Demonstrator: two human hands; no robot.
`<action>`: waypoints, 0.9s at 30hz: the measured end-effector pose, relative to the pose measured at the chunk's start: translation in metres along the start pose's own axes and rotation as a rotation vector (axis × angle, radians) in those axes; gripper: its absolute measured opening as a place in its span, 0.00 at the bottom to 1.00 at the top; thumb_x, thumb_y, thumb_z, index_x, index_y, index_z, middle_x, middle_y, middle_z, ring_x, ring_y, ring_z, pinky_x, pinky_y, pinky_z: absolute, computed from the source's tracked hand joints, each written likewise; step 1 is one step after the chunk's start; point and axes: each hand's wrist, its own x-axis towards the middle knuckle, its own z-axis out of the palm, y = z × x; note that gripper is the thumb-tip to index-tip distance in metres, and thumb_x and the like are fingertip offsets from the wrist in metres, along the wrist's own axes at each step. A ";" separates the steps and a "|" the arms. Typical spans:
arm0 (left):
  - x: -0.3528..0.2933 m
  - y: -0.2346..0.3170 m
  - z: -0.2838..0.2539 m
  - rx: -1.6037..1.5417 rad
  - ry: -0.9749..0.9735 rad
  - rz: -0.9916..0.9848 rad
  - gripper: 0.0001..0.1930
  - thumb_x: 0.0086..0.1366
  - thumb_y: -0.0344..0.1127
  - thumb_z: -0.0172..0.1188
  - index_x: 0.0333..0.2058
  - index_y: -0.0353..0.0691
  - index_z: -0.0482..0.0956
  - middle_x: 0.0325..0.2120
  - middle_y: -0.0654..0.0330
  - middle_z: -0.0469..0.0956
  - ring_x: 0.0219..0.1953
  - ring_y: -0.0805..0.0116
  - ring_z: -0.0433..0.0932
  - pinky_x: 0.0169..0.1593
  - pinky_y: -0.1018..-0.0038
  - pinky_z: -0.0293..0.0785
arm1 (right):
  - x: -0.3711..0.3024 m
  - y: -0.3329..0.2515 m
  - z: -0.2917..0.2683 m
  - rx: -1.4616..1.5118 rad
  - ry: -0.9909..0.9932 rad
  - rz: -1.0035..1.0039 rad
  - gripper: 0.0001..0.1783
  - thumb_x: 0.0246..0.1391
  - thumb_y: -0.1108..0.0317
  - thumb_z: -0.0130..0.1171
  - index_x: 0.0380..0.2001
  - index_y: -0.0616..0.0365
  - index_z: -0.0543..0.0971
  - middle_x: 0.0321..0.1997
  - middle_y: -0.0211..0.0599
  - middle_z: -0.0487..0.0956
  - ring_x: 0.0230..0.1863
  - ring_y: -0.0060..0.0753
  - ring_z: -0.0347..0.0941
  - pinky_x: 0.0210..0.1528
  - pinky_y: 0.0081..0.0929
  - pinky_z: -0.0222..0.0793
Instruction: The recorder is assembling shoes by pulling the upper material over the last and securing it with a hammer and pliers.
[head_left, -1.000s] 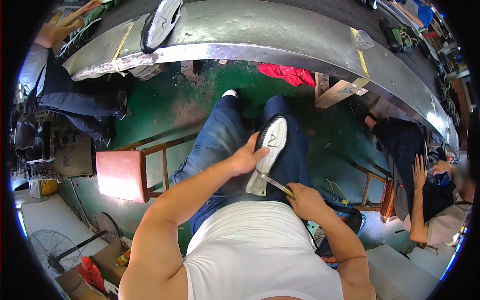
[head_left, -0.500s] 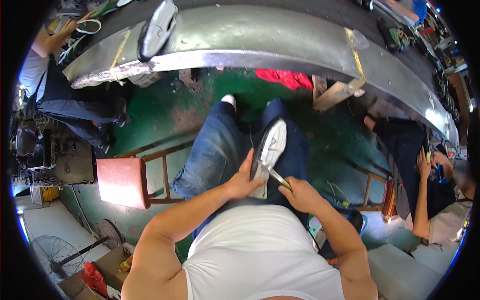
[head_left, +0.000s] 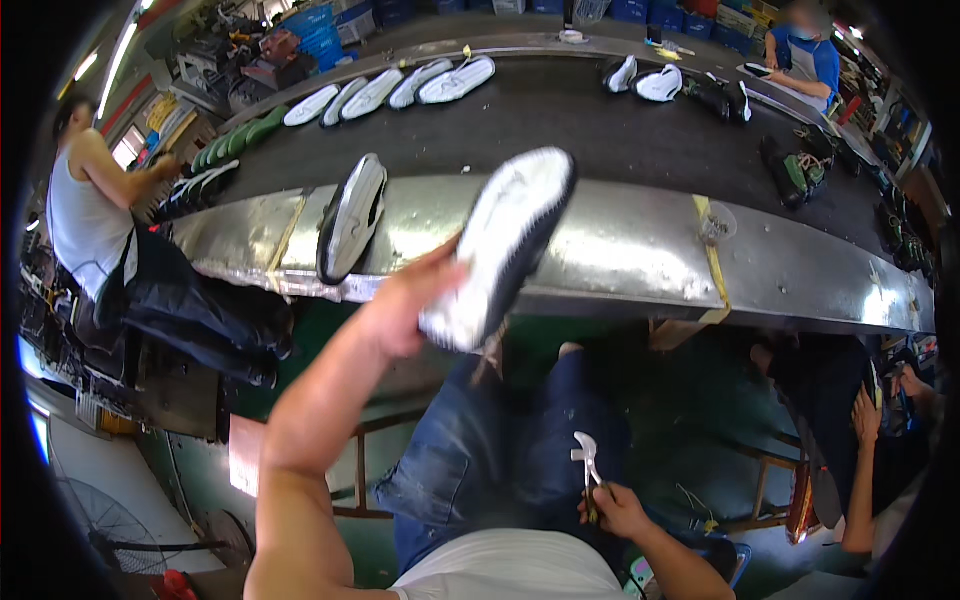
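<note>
My left hand [head_left: 408, 305] grips a shoe [head_left: 510, 235] near one end and holds it up in front of the metal ledge. Its white underside faces me, edged by a dark upper. Part of my fingers is hidden behind it. Low over my thigh, my right hand [head_left: 618, 512] is closed around the handles of a pair of lasting pliers [head_left: 586, 455], whose curved metal head points up. Another white-bottomed shoe [head_left: 353, 218] lies on the ledge, left of the held one.
A metal ledge [head_left: 630, 240] borders the dark conveyor belt [head_left: 430, 140]. Rows of shoes [head_left: 372, 95] lie on the belt's far side. A clear cup [head_left: 716, 226] stands on the ledge. People work at left and right, another across the belt. A stool [head_left: 245, 455] is beside my left leg.
The shoe has left my lap, lifted up and forward by my left hand. My right hand has drawn the pliers away from it. The view has tilted up, showing more of the belt.
</note>
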 end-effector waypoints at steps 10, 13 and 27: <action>0.270 0.132 0.002 1.938 0.683 0.517 0.33 0.67 0.39 0.59 0.68 0.42 0.61 0.62 0.50 0.68 0.57 0.50 0.75 0.60 0.51 0.69 | 0.011 -0.027 -0.010 0.036 -0.031 0.069 0.22 0.73 0.56 0.40 0.49 0.66 0.73 0.44 0.45 0.82 0.38 0.31 0.81 0.29 0.21 0.71; 0.310 0.101 -0.024 2.516 0.571 0.603 0.31 0.67 0.46 0.57 0.66 0.45 0.64 0.66 0.52 0.63 0.66 0.44 0.63 0.62 0.50 0.66 | 0.014 -0.040 -0.011 0.066 -0.017 0.141 0.23 0.74 0.56 0.39 0.51 0.66 0.72 0.44 0.44 0.82 0.37 0.29 0.81 0.22 0.15 0.65; 0.249 0.117 -0.127 2.278 0.599 0.558 0.24 0.57 0.39 0.66 0.52 0.40 0.76 0.58 0.52 0.73 0.66 0.53 0.63 0.64 0.58 0.63 | 0.051 -0.063 -0.018 0.079 -0.034 0.161 0.22 0.74 0.57 0.39 0.51 0.67 0.72 0.44 0.45 0.82 0.40 0.33 0.83 0.22 0.16 0.67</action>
